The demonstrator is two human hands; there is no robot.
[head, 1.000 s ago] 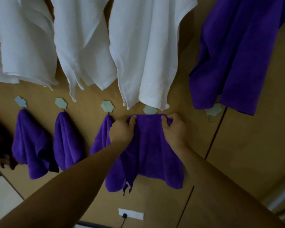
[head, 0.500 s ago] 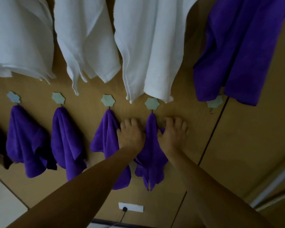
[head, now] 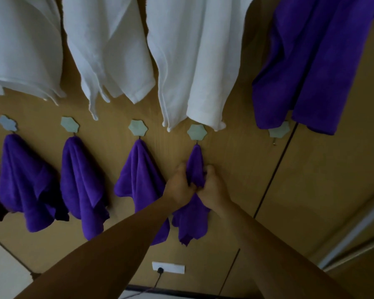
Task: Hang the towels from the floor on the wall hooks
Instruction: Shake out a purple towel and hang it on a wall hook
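A small purple towel (head: 195, 165) hangs from a pale flower-shaped wall hook (head: 197, 132) on the wooden wall. My left hand (head: 178, 186) and my right hand (head: 213, 187) both pinch its gathered middle, side by side, just below the hook. Its lower folds (head: 190, 225) dangle under my wrists. Three more purple towels (head: 138, 175) (head: 82, 186) (head: 24, 182) hang from hooks (head: 138, 127) to the left. One bare hook (head: 279, 132) is on the right.
Large white towels (head: 192, 61) and a large purple towel (head: 311, 65) hang from an upper row and reach down to the lower hooks. A white wall socket (head: 168, 267) with a black plug sits low on the wall. A dark panel seam (head: 274, 173) runs diagonally at right.
The towel, held spread at hook height a second ago, now hangs bunched from the hook. My hands slid down from flat on the wall and closed around its middle.
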